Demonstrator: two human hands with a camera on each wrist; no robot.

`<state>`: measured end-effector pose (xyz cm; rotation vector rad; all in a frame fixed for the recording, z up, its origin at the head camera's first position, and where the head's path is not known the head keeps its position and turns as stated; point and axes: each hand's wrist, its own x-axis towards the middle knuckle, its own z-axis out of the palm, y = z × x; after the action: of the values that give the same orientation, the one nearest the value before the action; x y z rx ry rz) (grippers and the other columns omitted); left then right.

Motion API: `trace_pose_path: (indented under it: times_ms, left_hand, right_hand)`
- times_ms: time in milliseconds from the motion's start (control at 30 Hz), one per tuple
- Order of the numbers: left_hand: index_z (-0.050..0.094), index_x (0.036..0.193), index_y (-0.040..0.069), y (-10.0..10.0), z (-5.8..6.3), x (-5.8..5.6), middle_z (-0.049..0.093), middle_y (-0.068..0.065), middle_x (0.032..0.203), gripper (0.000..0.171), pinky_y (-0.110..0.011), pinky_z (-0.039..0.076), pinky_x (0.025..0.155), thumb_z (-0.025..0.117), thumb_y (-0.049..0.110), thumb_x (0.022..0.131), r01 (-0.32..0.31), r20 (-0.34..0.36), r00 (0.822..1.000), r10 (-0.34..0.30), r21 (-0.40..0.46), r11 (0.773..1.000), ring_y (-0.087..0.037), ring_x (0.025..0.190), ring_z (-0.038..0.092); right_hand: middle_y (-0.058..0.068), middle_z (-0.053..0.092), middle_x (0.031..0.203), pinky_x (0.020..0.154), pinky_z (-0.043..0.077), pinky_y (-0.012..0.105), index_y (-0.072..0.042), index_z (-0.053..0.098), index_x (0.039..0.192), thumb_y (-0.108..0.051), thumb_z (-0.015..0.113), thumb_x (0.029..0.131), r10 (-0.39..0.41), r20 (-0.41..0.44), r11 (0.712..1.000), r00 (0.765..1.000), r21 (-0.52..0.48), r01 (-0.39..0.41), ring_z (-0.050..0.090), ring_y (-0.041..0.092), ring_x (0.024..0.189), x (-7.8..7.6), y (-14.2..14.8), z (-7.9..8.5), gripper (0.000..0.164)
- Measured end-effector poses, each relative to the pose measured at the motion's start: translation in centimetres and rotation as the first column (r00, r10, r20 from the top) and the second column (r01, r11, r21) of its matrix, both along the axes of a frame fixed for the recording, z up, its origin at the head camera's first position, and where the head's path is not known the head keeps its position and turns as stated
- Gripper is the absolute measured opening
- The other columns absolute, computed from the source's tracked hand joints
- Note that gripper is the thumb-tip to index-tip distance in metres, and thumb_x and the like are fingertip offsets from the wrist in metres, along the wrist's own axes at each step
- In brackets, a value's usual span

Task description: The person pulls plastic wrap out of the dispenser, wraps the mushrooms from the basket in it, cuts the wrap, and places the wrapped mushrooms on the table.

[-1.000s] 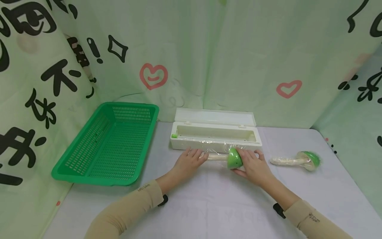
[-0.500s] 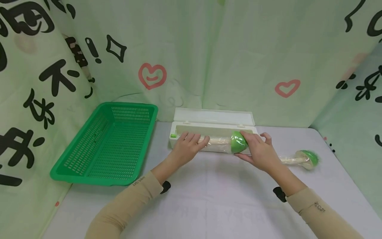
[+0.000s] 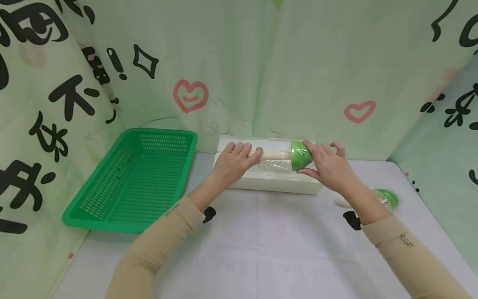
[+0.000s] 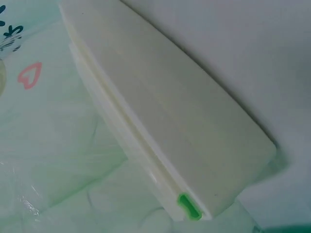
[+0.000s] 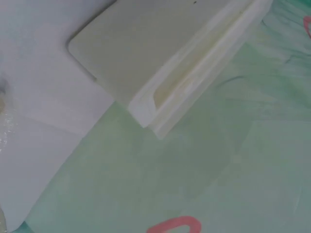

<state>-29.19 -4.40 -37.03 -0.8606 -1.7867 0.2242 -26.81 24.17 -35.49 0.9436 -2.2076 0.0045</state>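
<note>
White tabletop, printed green curtain, wrapped green-capped object held.

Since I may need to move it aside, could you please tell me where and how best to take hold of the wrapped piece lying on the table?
I'd probably grip the wrapped piece by its rounded green cap, coming down from the person's right. The cap points right, in plain view, while in the head view the right forearm screens the piece's middle.
</note>
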Motion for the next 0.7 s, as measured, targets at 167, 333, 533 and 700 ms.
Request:
trace_pose_path:
  times_ms: [167, 333, 533, 700]
  left_hand:
    - [0.047, 0.099, 0.015, -0.2, 1.3, -0.6, 0.042, -0.002, 0.071, 0.022, -0.025, 0.032, 0.059, 0.054, 0.035, 0.091, 0.025, 0.014, 1.0, -0.026, 0.016, 1.0, -0.016, 0.062, 0.04]
    - [0.049, 0.099, 0.016, -0.3, 2.9, -0.8, 0.043, -0.002, 0.069, 0.02, -0.026, 0.032, 0.058, 0.055, 0.033, 0.091, 0.045, 0.025, 0.999, -0.046, 0.029, 0.999, -0.016, 0.058, 0.038]
    - [0.05, 0.1, 0.015, -0.3, 4.1, -0.9, 0.044, -0.003, 0.07, 0.018, -0.026, 0.033, 0.058, 0.052, 0.032, 0.093, 0.061, 0.064, 0.996, -0.061, 0.01, 0.998, -0.017, 0.059, 0.04]
    - [0.05, 0.1, 0.015, -0.3, 4.9, -0.8, 0.045, -0.003, 0.07, 0.019, -0.026, 0.032, 0.057, 0.049, 0.033, 0.094, 0.063, 0.08, 0.995, -0.062, -0.004, 0.998, -0.017, 0.061, 0.043]
  right_hand:
    - [0.016, 0.052, 0.088, 0.085, 0.02, 0.051, 0.003, 0.041, 0.124, -0.063, 0.025, 0.089, 0.025, -0.018, 0.999, 1.0, -0.031, -0.025, 0.053, 0.032, 0.078, -0.6, -0.3, 1.3, 0.076]
    - [0.016, 0.052, 0.093, 0.084, 0.021, 0.052, 0.003, 0.04, 0.124, -0.063, 0.025, 0.089, 0.028, -0.011, 0.999, 1.0, -0.038, -0.028, 0.053, 0.032, 0.078, -0.8, -0.3, 2.7, 0.076]
    - [0.017, 0.054, 0.093, 0.086, 0.02, 0.052, 0.003, 0.04, 0.126, -0.065, 0.023, 0.088, 0.006, 0.02, 1.0, 1.0, -0.026, -0.005, 0.052, 0.033, 0.079, -0.8, -0.2, 3.9, 0.079]
    - [0.018, 0.053, 0.097, 0.086, 0.02, 0.053, 0.004, 0.039, 0.126, -0.064, 0.024, 0.089, 0.009, 0.03, 1.0, 0.999, -0.03, -0.008, 0.052, 0.034, 0.08, -0.8, -0.1, 4.4, 0.079]
